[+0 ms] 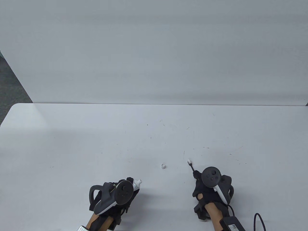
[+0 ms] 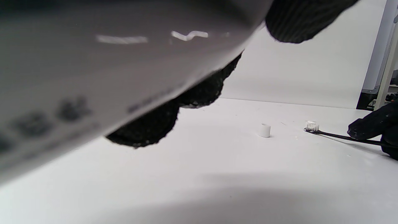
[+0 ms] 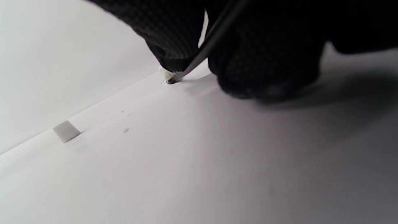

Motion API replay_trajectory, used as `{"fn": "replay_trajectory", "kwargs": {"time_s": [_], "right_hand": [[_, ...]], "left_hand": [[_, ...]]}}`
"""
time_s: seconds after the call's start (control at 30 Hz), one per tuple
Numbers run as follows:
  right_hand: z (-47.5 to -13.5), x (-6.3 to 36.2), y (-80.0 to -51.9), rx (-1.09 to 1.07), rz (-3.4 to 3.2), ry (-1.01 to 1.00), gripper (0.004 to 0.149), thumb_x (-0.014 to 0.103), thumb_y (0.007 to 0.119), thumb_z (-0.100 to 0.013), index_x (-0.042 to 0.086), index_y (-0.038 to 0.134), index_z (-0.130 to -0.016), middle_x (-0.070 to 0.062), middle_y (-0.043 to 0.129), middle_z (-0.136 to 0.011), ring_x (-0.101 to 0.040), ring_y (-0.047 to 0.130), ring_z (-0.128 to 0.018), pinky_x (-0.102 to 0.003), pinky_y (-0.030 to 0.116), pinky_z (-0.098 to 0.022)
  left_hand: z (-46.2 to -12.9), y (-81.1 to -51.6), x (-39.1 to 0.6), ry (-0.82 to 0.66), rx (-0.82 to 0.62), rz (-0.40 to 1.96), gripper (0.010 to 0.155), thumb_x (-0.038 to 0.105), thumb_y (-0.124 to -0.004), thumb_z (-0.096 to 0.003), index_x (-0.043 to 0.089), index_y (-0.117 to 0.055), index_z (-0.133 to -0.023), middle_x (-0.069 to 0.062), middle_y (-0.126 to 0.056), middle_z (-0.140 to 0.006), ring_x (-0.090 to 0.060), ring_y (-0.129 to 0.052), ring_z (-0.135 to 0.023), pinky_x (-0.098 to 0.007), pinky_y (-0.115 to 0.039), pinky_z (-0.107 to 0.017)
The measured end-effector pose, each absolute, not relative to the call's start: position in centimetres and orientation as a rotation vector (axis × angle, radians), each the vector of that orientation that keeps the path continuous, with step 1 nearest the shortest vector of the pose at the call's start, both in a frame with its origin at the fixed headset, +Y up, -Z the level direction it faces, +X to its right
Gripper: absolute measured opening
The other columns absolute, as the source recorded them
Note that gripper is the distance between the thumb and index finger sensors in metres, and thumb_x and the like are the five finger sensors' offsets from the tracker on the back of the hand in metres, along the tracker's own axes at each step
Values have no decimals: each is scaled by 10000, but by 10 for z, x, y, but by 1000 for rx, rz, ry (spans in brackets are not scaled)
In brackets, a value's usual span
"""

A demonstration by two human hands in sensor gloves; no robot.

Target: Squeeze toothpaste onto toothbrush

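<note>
My left hand [image 1: 125, 190] grips a white toothpaste tube [image 1: 136, 184] near the table's front edge, its open nozzle pointing right. The tube fills the left wrist view [image 2: 108, 71] as a blurred grey body with my fingers [image 2: 202, 90] around it. My right hand [image 1: 207, 187] holds a thin black toothbrush [image 1: 192, 166] by its handle, the white bristle head [image 1: 189, 161] pointing up-left, low over the table. In the right wrist view the handle [image 3: 214, 40] runs between my fingers [image 3: 267, 62] and the head [image 3: 168, 76] is at the table. The white cap [image 1: 163, 166] stands on the table between the hands.
The white table [image 1: 96, 144] has faint scratches and specks. A white wall [image 1: 154, 48] rises behind its far edge. A black cable and adapter [image 1: 232, 225] lie at the bottom right by my right forearm. The cap also shows in the wrist views [image 2: 264, 130] [image 3: 66, 131].
</note>
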State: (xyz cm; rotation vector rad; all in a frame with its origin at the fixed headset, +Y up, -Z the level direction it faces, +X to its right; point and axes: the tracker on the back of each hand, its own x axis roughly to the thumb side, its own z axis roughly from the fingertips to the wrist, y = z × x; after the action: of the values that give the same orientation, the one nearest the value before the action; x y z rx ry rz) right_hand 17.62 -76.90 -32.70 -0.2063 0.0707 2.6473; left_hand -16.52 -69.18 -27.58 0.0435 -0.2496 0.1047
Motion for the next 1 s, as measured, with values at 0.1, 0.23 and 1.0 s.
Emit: {"fn": "replay_trajectory", "kwargs": {"time_s": [0.1,0.23,1.0], "right_hand": [[-327,172,-769,-158,2740,121,437,197,798,-380,185,864,-811,-104,932,-587,-238,992,-252,-480,876,-161],[-327,171,-771,-149,2742,89,436,195,796,-377,191,876,-805,-107,938,-580,-238,989,-242,-483,875,-155],[-318,197,-749,-178,2590,4,496,264,795,-389,175,815,-876,-176,902,-711,-300,990,-341,-516,863,-203]], "left_hand": [[-276,-692,-165,-251,37,112,772,678,-773,-320,133,-827,-864,-113,-981,-699,-462,-1055,-507,-559,-880,-342],[-276,-693,-164,-254,36,109,771,678,-772,-322,133,-826,-864,-111,-981,-699,-460,-1055,-508,-557,-880,-345],[-276,-690,-167,-254,58,125,772,679,-773,-318,137,-827,-864,-110,-981,-700,-461,-1055,-507,-558,-879,-340]]}}
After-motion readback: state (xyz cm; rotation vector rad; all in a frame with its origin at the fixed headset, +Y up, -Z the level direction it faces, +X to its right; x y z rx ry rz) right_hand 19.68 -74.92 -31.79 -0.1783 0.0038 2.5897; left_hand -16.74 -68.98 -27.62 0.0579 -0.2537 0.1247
